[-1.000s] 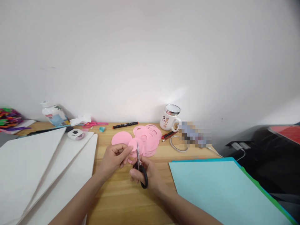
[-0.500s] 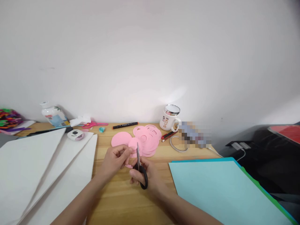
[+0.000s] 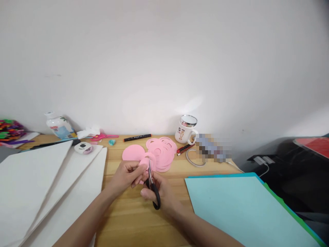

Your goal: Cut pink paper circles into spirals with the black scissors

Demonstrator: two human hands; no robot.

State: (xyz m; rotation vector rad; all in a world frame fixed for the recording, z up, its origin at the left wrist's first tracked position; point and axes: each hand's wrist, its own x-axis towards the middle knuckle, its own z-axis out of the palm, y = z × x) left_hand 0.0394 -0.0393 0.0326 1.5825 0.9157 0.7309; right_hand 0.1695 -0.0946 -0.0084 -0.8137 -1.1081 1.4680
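Observation:
My left hand [image 3: 132,174] pinches a small piece of pink paper [image 3: 144,164] between thumb and fingers. Black-handled scissors [image 3: 155,195] are in my right hand [image 3: 162,190], its fingers wrapped around the handles. The blades point away from me and meet the right side of the pink paper; whether they are fully closed I cannot tell. Just beyond both hands lies a loose pile of pink paper rounds and rings [image 3: 161,154]. A larger pink circle [image 3: 133,152] lies flat to the left of that pile.
White sheets [image 3: 33,185] cover the left side, with a white tape dispenser [image 3: 83,148] on them. Behind the pile are a black marker [image 3: 137,138] and a mug [image 3: 185,130]. Pink scissors [image 3: 104,137] lie by the wall. Light blue sheets [image 3: 246,206] occupy the right.
The pink paper has turned in my left hand, and a curved strip now shows beyond the blades. My right hand and the scissors have shifted slightly left.

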